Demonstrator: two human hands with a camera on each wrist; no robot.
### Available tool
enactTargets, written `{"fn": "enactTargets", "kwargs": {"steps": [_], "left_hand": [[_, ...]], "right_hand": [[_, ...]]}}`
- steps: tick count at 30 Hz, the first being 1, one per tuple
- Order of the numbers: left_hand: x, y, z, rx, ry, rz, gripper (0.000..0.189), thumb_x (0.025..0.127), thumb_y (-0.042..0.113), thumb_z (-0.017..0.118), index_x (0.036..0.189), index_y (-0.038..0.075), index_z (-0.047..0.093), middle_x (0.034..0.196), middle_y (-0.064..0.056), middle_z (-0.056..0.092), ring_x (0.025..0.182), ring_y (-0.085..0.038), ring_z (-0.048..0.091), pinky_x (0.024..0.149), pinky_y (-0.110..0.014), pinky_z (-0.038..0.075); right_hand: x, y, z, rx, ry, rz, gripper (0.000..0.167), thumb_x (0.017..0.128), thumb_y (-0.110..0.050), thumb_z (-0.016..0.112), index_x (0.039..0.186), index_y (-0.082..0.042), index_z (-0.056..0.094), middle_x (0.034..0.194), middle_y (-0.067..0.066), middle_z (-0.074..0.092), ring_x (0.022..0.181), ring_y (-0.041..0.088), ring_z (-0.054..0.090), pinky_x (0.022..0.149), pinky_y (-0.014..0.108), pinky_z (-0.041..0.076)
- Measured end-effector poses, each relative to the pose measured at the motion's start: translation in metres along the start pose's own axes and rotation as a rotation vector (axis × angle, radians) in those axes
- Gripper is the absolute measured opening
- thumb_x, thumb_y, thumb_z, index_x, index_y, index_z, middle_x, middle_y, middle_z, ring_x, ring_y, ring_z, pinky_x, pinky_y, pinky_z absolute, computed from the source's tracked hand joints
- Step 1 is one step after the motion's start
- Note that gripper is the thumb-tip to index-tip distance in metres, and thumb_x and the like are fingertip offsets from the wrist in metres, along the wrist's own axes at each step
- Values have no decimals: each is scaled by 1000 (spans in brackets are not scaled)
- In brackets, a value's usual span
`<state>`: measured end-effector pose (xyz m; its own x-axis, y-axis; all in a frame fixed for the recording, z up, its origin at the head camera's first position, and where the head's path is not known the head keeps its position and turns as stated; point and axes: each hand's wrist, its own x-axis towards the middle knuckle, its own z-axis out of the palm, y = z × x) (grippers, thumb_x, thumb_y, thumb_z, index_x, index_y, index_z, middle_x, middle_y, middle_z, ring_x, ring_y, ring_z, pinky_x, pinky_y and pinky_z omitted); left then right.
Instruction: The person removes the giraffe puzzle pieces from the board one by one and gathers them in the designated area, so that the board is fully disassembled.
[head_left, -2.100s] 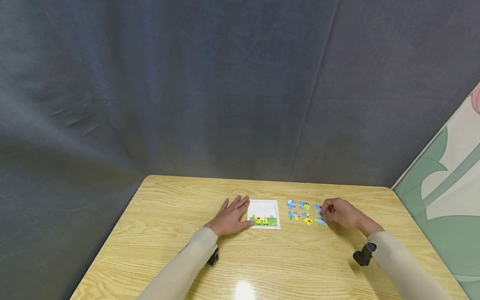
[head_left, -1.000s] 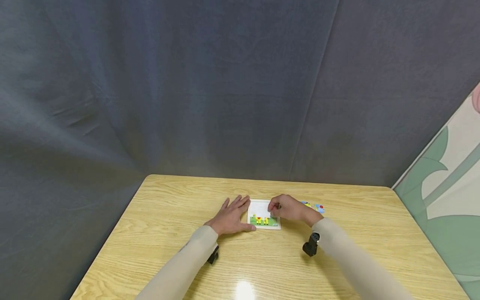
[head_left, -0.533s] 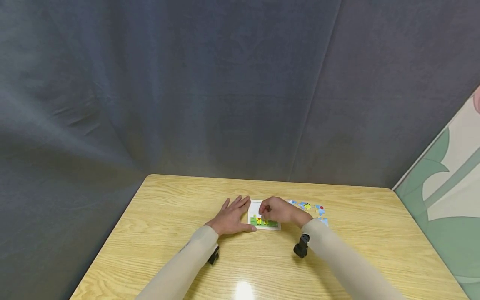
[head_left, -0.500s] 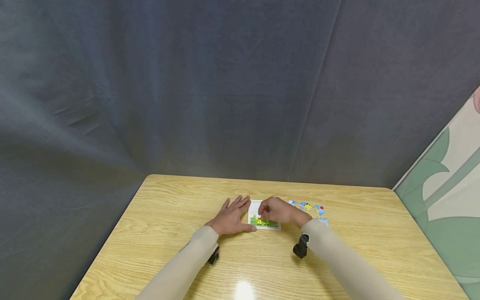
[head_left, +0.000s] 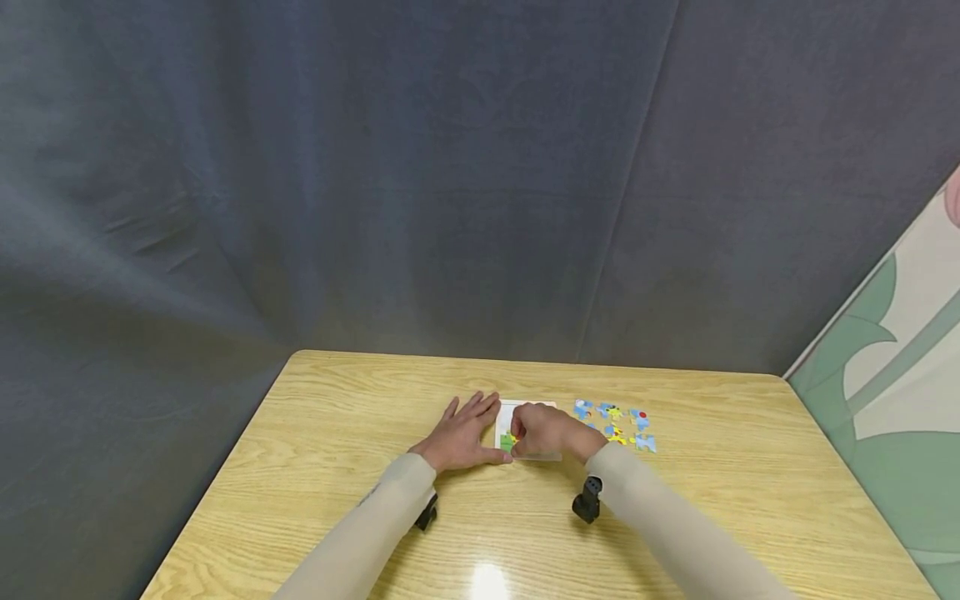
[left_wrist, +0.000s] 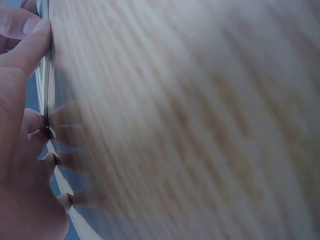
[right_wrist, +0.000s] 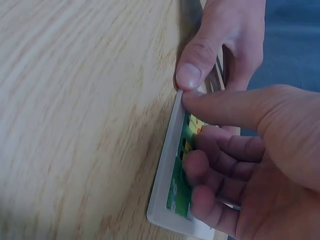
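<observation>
1. table (head_left: 480,517): wood grain.
2. left hand (head_left: 460,435): fingers spread wide, gripping nothing; thumb touches tray (right_wrist: 167,172) at near left corner.
3. right hand (head_left: 546,429): over tray, fingers curled, thumb tip down beside left thumb; can't tell if it holds anything.
4. tray: on table, beside left hand; green pieces (right_wrist: 180,192) showing inside.
5. loose pieces (head_left: 614,412): on table, right of tray.
6. curtain (head_left: 450,192): dark, behind table.

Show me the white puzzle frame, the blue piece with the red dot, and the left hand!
White puzzle frame (right_wrist: 164,187): right wrist view, on its long rim.
Blue piece with the red dot (head_left: 642,415): head view, on the dot.
Left hand (head_left: 457,438): head view, on its back.
</observation>
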<state>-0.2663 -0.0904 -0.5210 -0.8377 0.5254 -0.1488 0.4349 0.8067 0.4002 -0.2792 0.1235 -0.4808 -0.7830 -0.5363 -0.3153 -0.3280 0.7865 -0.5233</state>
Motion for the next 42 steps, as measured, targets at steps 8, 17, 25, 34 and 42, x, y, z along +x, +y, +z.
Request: {"fn": "enactTargets", "kwargs": {"steps": [8,17,25,34,42], "left_hand": [[-1,1,-1,-9,11,7,101,96,70,65,170,13,27,181,0,18,170,-28,13,136,-63,8],[0,-1,1,10,23,-4,102,95,72,65,170,14,28,181,0,21,170,-27,16,136,-61,10],[0,1,0,0,16,-15,101,95,72,65,170,14,30,181,0,21,170,-26,15,137,-60,8],[-1,2,-1,3,9,-18,101,96,72,64,170,14,29,181,0,20,170,-26,14,137,-61,8],[-2,3,-3,-4,3,-17,100,96,70,65,171,14,28,181,0,19,170,-27,13,137,-62,8]], "right_hand": [[-1,-1,2,21,24,16,23,90,-15,87,98,-11,65,88,-1,63,77,15,55,73,32,46],[-3,5,6,101,96,-60,17,91,-7,83,97,-9,67,89,2,65,77,14,55,71,29,47],[-2,16,9,278,105,-135,12,99,-3,73,105,-7,64,91,4,65,74,12,55,66,26,47],[-4,18,5,420,40,-185,16,107,0,53,112,-1,68,98,10,69,72,17,60,64,29,54],[-9,16,-8,445,40,-208,13,108,-5,56,112,1,67,98,11,66,73,26,62,66,36,56]]}}
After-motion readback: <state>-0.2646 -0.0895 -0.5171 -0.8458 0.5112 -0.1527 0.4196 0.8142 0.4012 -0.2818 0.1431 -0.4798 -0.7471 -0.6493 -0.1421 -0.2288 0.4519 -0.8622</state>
